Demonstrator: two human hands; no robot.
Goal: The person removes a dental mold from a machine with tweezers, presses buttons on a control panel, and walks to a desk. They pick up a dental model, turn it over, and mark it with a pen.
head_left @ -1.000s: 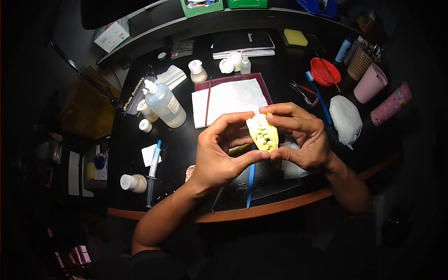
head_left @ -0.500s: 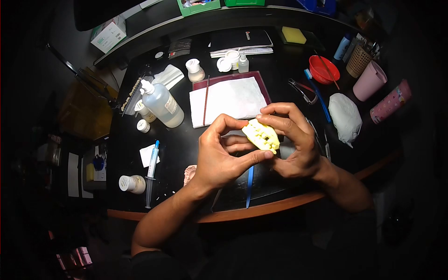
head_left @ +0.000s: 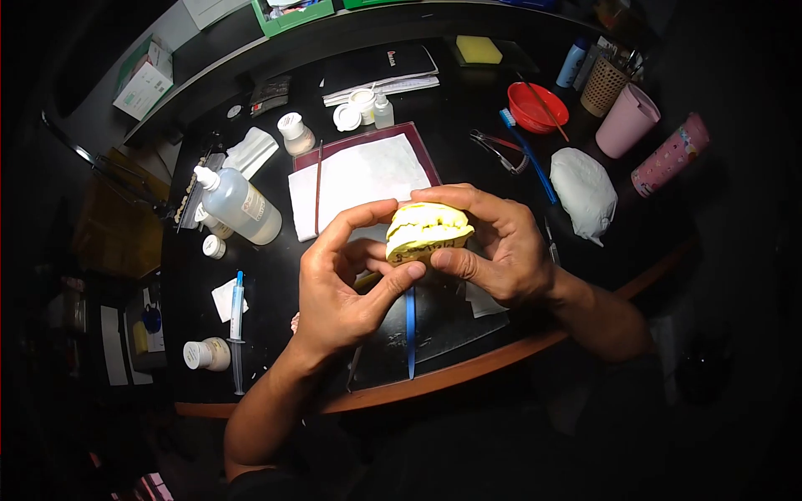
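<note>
Yellow dental cast [head_left: 428,232] with writing on it, pinched between fingers and thumbs of both the left hand [head_left: 355,280] and right hand [head_left: 493,250], over the desk [head_left: 451,334].

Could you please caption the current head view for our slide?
Left hand and right hand hold a yellow cast with dark writing over a black desk.

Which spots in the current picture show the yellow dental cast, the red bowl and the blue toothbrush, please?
Yellow dental cast [head_left: 428,233]: head view, side wall.
Red bowl [head_left: 527,114]: head view, inner surface.
Blue toothbrush [head_left: 537,168]: head view, handle.
</note>
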